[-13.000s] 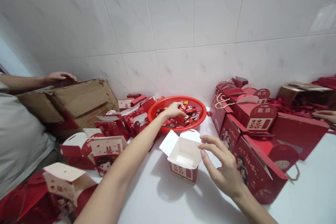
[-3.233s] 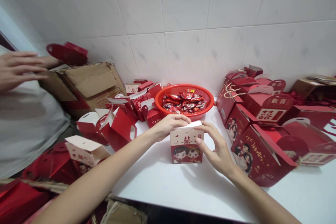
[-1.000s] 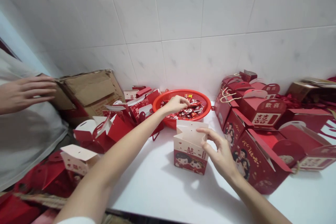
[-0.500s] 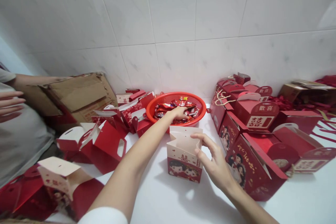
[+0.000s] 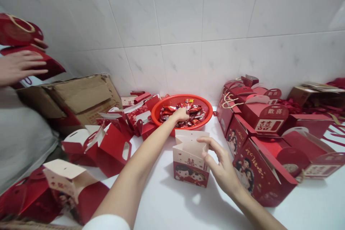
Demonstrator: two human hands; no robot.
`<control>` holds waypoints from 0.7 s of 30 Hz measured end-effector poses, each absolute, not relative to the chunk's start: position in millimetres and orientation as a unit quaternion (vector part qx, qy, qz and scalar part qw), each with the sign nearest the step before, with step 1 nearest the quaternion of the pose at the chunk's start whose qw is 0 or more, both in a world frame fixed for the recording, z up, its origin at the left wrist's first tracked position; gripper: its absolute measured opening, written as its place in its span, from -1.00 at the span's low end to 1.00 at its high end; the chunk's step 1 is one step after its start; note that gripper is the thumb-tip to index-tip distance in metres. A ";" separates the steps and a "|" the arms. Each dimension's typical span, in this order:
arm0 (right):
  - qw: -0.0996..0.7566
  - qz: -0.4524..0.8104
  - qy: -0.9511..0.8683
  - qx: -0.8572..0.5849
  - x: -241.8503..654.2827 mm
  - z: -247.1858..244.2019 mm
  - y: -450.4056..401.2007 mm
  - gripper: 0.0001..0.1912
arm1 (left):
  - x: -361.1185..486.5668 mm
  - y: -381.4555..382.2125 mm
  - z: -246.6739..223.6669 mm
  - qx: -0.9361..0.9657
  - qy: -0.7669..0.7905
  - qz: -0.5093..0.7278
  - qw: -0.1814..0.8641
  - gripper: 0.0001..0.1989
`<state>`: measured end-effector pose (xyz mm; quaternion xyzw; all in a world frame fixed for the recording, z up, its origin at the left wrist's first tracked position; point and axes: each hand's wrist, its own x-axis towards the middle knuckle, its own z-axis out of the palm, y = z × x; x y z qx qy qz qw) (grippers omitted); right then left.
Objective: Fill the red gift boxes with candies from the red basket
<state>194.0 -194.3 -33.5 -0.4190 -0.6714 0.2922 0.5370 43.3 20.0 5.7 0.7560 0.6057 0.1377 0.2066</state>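
Note:
A red plastic basket [image 5: 208,109] by the wall holds wrapped red sweets [image 5: 198,115]. Reaching into it, my left hand [image 5: 182,114] has its fingers curled down among the sweets, and what they hold is hidden. An open-topped paper box [image 5: 191,172], cream above and red below with two cartoon faces, stands upright in front of the basket. Thumb and forefinger of my right hand [image 5: 222,161] grip its right upper edge.
Red gift boxes [image 5: 265,122] are piled at the right. More open red boxes [image 5: 110,149] stand at the left, before a brown cardboard carton [image 5: 83,99]. Another person's hand [image 5: 23,66] is beside red boxes [image 5: 20,32] held up at the far left.
My left hand has shifted slightly left within the basket, its fingers now more curled. My right hand stays at the box. The other person's hand has risen, and red boxes have appeared there.

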 end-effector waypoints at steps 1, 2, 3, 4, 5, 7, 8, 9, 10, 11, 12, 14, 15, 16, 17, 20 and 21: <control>0.537 0.292 -0.672 -0.418 194.0 -33.3 -194.3 -0.68 | 42.8 21.4 6.5 0.741 0.617 0.162 0.210 -0.93; 0.538 0.292 -0.672 -0.417 194.0 -33.2 -194.3 -0.68 | 42.3 22.7 7.4 0.726 0.626 0.184 0.217 -0.94; 0.540 0.292 -0.672 -0.415 194.0 -33.1 -194.3 -0.68 | 41.6 23.7 8.5 0.712 0.632 0.204 0.228 -0.94; 0.541 0.293 -0.672 -0.413 194.0 -33.1 -194.3 -0.69 | 40.7 24.3 9.6 0.700 0.636 0.220 0.240 -0.94; 0.543 0.293 -0.671 -0.412 194.0 -33.2 -194.4 -0.69 | 39.7 24.5 10.8 0.690 0.637 0.234 0.252 -0.94; 0.545 0.291 -0.669 -0.412 194.0 -33.5 -194.5 -0.69 | 37.6 23.7 13.4 0.675 0.636 0.254 0.276 -0.96; 0.546 0.291 -0.669 -0.412 194.0 -33.6 -194.6 -0.70 | 36.6 23.1 14.8 0.669 0.634 0.262 0.286 -0.95; 0.548 0.290 -0.669 -0.411 194.0 -33.8 -194.6 -0.70 | 35.9 22.4 16.1 0.663 0.633 0.268 0.297 -0.94; 0.549 0.289 -0.668 -0.410 194.0 -33.9 -194.7 -0.70 | 35.6 21.9 17.3 0.658 0.632 0.272 0.306 -0.92; 0.550 0.288 -0.669 -0.409 194.0 -33.9 -194.7 -0.70 | 35.6 21.7 18.3 0.654 0.631 0.276 0.315 -0.90; 0.551 0.287 -0.669 -0.408 194.0 -34.0 -194.6 -0.70 | 35.9 21.6 18.8 0.650 0.629 0.279 0.323 -0.88; 0.553 0.283 -0.670 -0.407 194.1 -34.0 -194.3 -0.70 | 37.1 21.9 18.5 0.646 0.622 0.285 0.339 -0.88; 0.553 0.282 -0.670 -0.407 194.1 -34.1 -194.1 -0.71 | 37.7 22.1 17.6 0.646 0.617 0.287 0.347 -0.88; 0.553 0.281 -0.671 -0.406 194.1 -34.2 -193.8 -0.71 | 38.3 22.3 16.3 0.648 0.611 0.286 0.354 -0.89; 0.552 0.281 -0.671 -0.406 194.1 -34.3 -193.6 -0.71 | 38.6 22.3 14.6 0.653 0.603 0.283 0.361 -0.90; 0.548 0.286 -0.671 -0.408 194.0 -35.0 -193.5 -0.70 | 39.4 21.4 9.3 0.682 0.577 0.248 0.376 -0.84; 0.547 0.288 -0.671 -0.410 194.0 -35.3 -193.7 -0.70 | 39.9 20.6 7.9 0.696 0.565 0.229 0.380 -0.81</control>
